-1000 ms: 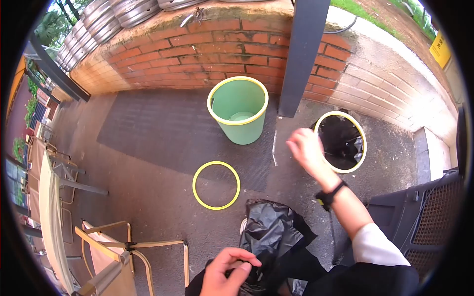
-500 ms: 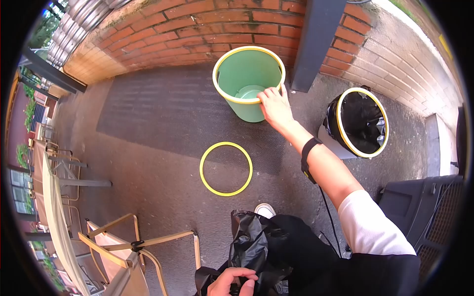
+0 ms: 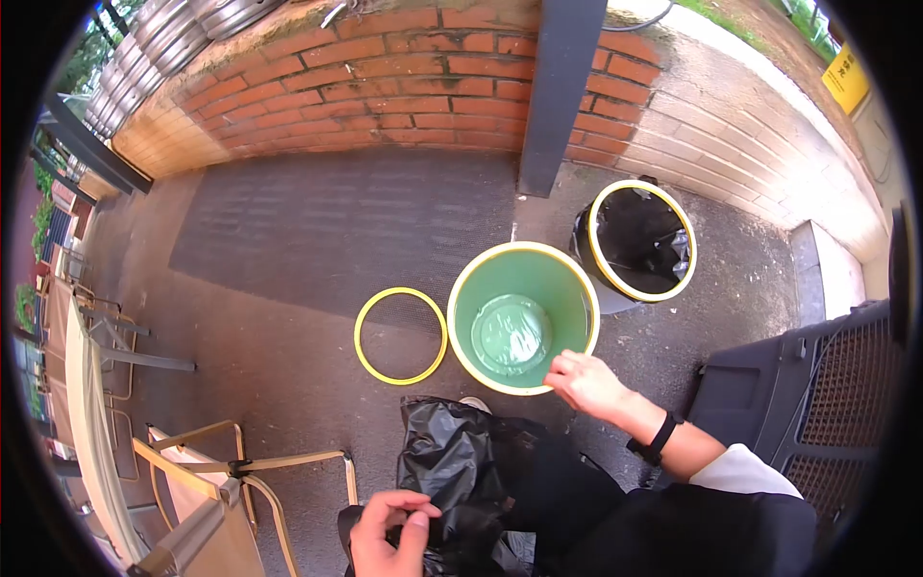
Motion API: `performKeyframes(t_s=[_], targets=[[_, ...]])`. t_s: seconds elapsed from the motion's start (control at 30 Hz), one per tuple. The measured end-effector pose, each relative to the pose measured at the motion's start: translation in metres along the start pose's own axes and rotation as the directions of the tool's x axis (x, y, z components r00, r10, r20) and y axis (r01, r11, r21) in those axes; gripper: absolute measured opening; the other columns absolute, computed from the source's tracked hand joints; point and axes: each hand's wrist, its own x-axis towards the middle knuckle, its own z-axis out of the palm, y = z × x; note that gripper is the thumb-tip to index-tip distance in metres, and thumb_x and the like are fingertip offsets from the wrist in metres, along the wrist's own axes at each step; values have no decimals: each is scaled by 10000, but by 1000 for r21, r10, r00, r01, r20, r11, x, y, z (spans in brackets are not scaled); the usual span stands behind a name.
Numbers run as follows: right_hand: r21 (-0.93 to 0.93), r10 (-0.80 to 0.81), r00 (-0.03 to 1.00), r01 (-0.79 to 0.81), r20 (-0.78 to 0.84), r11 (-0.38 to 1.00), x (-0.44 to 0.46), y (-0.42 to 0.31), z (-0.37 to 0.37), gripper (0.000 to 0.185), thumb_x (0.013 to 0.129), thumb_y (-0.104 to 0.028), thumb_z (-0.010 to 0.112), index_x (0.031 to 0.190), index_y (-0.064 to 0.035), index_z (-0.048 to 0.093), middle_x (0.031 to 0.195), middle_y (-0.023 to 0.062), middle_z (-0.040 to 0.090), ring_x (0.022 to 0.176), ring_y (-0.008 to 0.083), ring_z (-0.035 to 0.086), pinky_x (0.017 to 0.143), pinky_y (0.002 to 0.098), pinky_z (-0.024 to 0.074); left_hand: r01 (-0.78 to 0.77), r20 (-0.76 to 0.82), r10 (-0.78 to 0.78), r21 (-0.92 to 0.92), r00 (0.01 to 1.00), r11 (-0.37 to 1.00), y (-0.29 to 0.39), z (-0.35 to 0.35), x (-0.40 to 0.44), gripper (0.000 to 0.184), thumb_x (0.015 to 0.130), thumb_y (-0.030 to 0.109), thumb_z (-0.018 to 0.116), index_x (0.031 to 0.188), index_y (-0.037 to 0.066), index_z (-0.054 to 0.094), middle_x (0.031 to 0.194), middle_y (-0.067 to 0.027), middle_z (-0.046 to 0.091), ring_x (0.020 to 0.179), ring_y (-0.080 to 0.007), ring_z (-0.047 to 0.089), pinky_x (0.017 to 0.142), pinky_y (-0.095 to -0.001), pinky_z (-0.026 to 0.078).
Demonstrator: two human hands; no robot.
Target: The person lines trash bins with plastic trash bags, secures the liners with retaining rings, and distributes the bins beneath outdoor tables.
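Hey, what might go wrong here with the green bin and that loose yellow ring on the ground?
The right hand has the green bin only by the near rim, so it might tip or swing. The yellow ring lies right beside the bin, so a sideways move could knock it or trap it underneath. The black bag, bunched up by the left hand, might snag.
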Motion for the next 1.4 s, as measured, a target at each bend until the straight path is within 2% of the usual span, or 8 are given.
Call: performKeyframes(t_s=[0.27, 0.47, 0.6, 0.73, 0.8, 1.0, 1.2, 1.4], targets=[[145, -17, 1000, 20, -20, 989, -23, -20, 14, 132, 788, -149, 677, 842, -73, 583, 883, 74, 557, 909, 254, 598, 784, 384, 497, 14, -47, -20, -134, 999, 991, -22, -9, -19, 147, 989, 145, 542, 1045, 32, 617, 890, -41, 662, 842, -100, 573, 804, -221, 421], [-27, -44, 996, 42, -72, 999, -16, -23, 50, 88, 806, -158, 623, 867, -111, 582, 801, 21, 567, 841, 227, 614, 727, 366, 495, -113, -103, 108, -38, 989, 993, -15, 7, -4, 123, 910, -28, 522, 994, -4, 609, 856, -66, 686, 811, -97, 602, 776, -233, 428], [192, 227, 903, -166, -364, 967, 28, -15, 19, 133, 832, -205, 654, 861, -82, 615, 774, 74, 611, 760, 296, 638, 676, 424, 489, -123, -94, 120, -28, 988, 992, -9, 9, -5, 119, 912, -10, 528, 1001, -9, 607, 868, -75, 681, 827, -106, 615, 800, -240, 442], [685, 617, 720, -276, -318, 674, 79, 2, -1, 221, 903, -220, 661, 1027, -37, 650, 867, 105, 664, 797, 236, 647, 754, 363, 499, -133, -86, 129, -37, 988, 990, 2, 6, -20, 120, 913, -14, 525, 1002, -12, 604, 871, -77, 677, 844, -114, 626, 830, -251, 455], [885, 663, 627, 92, -408, 457, 109, 10, -1, 263, 932, -212, 644, 1112, -21, 640, 974, 68, 674, 889, 147, 607, 835, 323, 484, -136, -94, 132, -39, 987, 990, -9, 5, -18, 108, 922, -10, 535, 1007, -16, 601, 870, -78, 678, 847, -115, 632, 835, -252, 463], [714, 660, 694, 615, -288, -334, 172, 25, -19, 368, 1000, -252, 560, 1304, -49, 518, 1229, 73, 623, 1096, 200, 600, 978, 362, 475, -45, -73, 49, 48, 996, 998, -27, -3, -25, 120, 919, 13, 565, 1027, -21, 604, 868, -83, 688, 827, -111, 641, 780, -248, 486], [498, 579, 786, 599, -217, -627, 192, 26, -24, 450, 1036, -366, 429, 1376, -72, 467, 1401, 93, 524, 1280, 257, 503, 1107, 459, 373, -28, -76, 36, 96, 996, 995, -32, -10, -28, 145, 909, 21, 574, 1047, -10, 606, 849, -82, 692, 786, -109, 642, 741, -244, 489], [498, 562, 786, 606, -256, -620, 191, 32, -26, 458, 1025, -338, 474, 1401, -78, 438, 1410, 87, 513, 1292, 244, 487, 1121, 446, 355, -51, -88, 59, 96, 994, 994, -25, -14, -30, 157, 905, 19, 573, 1055, -16, 599, 843, -82, 690, 783, -109, 641, 737, -242, 487]])
